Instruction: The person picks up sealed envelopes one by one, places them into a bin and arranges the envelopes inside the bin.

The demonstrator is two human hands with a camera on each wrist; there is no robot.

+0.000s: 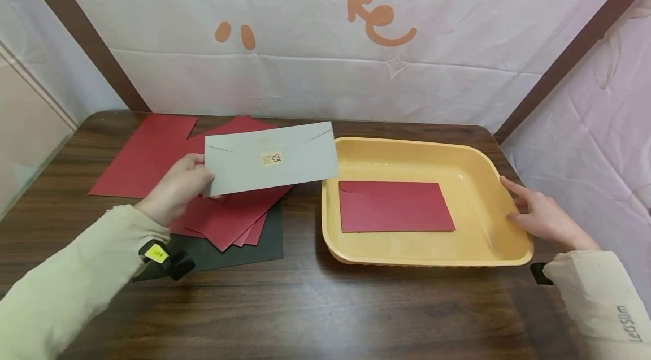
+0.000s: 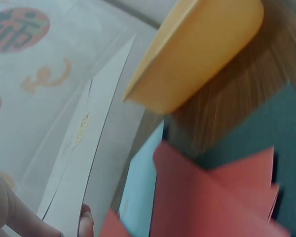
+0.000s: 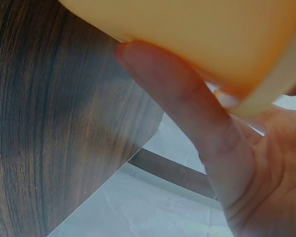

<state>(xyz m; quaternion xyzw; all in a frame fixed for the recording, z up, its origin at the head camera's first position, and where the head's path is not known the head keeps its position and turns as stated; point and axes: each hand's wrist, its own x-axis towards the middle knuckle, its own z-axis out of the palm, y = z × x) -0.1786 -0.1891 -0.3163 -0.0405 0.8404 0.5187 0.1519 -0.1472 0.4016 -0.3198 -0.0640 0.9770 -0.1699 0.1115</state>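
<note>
My left hand (image 1: 178, 185) pinches the left end of a pale grey envelope (image 1: 300, 156). A small gold sticker (image 1: 271, 159) marks the envelope's middle. It is held above a heap of red envelopes (image 1: 244, 210), its right end overlapping the rim of a yellow basin (image 1: 478, 207) in the head view. Inside the basin a red envelope (image 1: 396, 207) lies flat toward the left. At the basin's right end, my right hand (image 1: 549, 218) grips the wall, with the thumb (image 3: 187, 98) along the yellow side in the right wrist view.
Beneath the red heap lies a dark green sheet (image 1: 272, 244). A light blue piece (image 2: 140, 182) shows beside the red ones in the left wrist view. Everything stands on a brown wooden table (image 1: 315, 315), with a printed white cloth (image 1: 325, 83) hanging behind it.
</note>
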